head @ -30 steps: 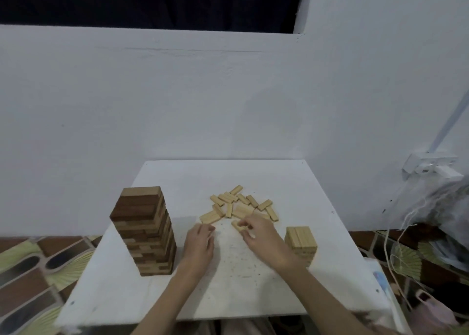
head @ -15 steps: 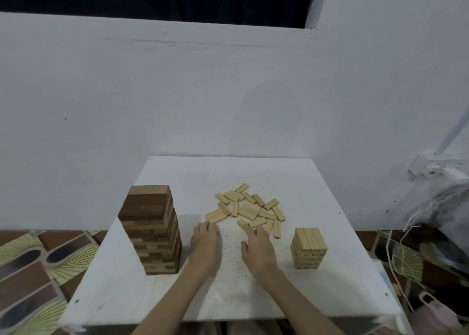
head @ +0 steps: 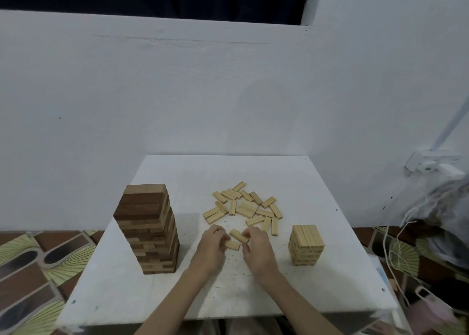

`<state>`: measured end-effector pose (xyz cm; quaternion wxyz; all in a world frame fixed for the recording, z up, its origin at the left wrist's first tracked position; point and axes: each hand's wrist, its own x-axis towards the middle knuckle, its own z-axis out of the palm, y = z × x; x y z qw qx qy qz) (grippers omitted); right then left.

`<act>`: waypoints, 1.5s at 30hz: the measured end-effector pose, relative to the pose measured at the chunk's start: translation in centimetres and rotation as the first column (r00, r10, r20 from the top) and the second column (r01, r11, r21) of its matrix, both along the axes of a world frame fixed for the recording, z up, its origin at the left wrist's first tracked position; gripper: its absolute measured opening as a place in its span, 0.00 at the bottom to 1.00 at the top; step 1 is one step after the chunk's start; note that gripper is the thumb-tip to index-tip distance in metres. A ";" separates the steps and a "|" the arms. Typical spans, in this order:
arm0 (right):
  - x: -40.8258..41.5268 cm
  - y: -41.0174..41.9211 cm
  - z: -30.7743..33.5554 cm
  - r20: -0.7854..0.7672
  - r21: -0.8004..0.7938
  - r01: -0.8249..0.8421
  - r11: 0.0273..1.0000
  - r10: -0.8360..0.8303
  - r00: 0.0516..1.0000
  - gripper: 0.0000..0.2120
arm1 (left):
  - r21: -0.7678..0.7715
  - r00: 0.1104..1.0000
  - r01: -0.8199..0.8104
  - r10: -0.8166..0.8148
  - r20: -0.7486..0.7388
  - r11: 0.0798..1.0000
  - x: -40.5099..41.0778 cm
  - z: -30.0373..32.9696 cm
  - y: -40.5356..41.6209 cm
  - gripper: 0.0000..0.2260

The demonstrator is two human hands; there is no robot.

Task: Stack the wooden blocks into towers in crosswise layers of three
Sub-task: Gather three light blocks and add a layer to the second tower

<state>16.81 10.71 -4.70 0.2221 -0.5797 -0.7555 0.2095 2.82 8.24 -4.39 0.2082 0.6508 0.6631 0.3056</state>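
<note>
A tall tower of dark and light wooden blocks [head: 149,229] stands on the left of the white table [head: 253,172]. A short tower of pale blocks [head: 306,244] stands on the right. Several loose pale blocks [head: 245,206] lie scattered behind my hands. My left hand [head: 210,248] holds one pale block [head: 233,245] near the table's middle. My right hand [head: 256,248] pinches another pale block [head: 238,235] just above it. The two held blocks lie close together between my hands.
A white wall rises right behind the table. Patterned floor tiles [head: 38,263] show on the left. On the right are a wall socket [head: 431,166], hanging white cords [head: 388,238] and a plastic bag [head: 446,207]. The table's front edge is near my forearms.
Both hands drew back from the loose pile toward me. Their fingers, flat on the table half a second ago, are now curled, each round a pale block.
</note>
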 end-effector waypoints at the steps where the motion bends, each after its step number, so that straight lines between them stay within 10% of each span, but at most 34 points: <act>1: 0.1 0.0 0.0 -0.033 -0.024 -0.004 1.000 0.003 0.999 0.11 | -0.020 0.999 -0.003 0.004 0.042 1.000 -0.1 0.3 -0.1 0.12; 7: 0.4 -0.1 0.5 -0.111 -0.017 -0.057 0.998 0.055 0.992 0.23 | -0.150 0.998 0.057 -0.058 0.001 0.987 -0.3 1.0 0.0 0.33; 14: 1.0 0.7 1.8 0.165 -0.032 0.010 0.999 -0.005 0.986 0.33 | -0.197 0.997 0.072 -0.068 0.027 0.978 0.1 1.0 0.2 0.27; 21: 1.0 1.0 2.0 0.015 -0.081 0.007 0.997 -0.006 1.000 0.33 | -0.218 0.993 0.094 -0.076 0.089 0.971 0.2 1.4 -0.2 0.28; 29: 1.1 2.2 1.2 0.183 0.004 -0.069 0.998 0.067 0.981 0.23 | -0.254 0.989 0.105 -0.073 0.132 0.961 -0.6 1.9 -0.6 0.29; 42: 0.6 1.6 2.6 -0.141 -0.166 -0.110 0.980 0.087 0.986 0.18 | -0.243 0.987 0.020 0.020 0.161 0.970 -0.4 1.6 -0.6 0.32; 45: 1.4 1.2 3.3 -0.252 -0.342 -0.110 0.933 0.022 0.968 0.30 | -0.232 0.985 0.034 0.006 0.172 0.972 -0.4 1.6 -0.7 0.35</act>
